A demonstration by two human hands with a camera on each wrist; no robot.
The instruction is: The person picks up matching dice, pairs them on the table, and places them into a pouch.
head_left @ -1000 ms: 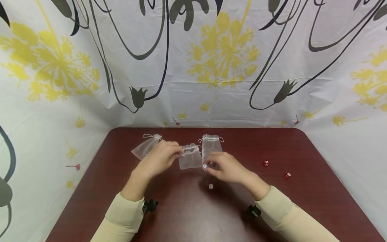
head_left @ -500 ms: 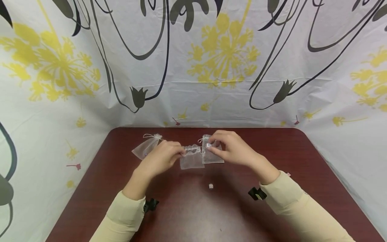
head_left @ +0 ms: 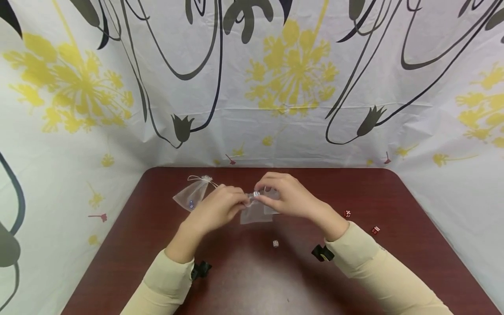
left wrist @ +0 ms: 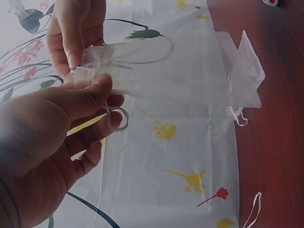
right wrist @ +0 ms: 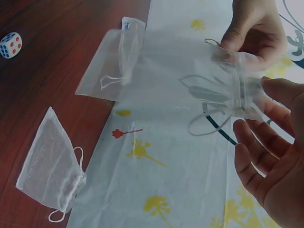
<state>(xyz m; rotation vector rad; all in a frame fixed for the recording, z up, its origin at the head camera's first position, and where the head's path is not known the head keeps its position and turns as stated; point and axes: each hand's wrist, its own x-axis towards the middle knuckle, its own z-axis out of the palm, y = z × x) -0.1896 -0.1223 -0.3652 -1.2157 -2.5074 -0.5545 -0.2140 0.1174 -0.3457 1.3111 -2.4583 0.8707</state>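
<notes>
My left hand (head_left: 222, 203) pinches the gathered mouth of a sheer white drawstring bag (head_left: 256, 215), which hangs down from the fingers. At that mouth, my right hand (head_left: 289, 194) holds a white die (head_left: 256, 194) between thumb and fingers. Both wrist views show the fingertips of the two hands meeting at the bag's opening; the die is hidden there. A second sheer bag (head_left: 190, 194) lies left of the left hand with a blue die (head_left: 191, 204) inside. The third bag (right wrist: 47, 166) lies flat, partly covered by my right hand in the head view.
Another white die (head_left: 275, 243) lies on the dark red table (head_left: 236, 280), nearer me than the bags. Two red dice (head_left: 347, 214) sit apart on the right side. A patterned white cloth (head_left: 244, 87) hangs behind the table's far edge.
My right hand has lifted the white die from the table beside the bags and carried it up, then left, to the held bag's mouth. The left hand has shifted slightly right.
</notes>
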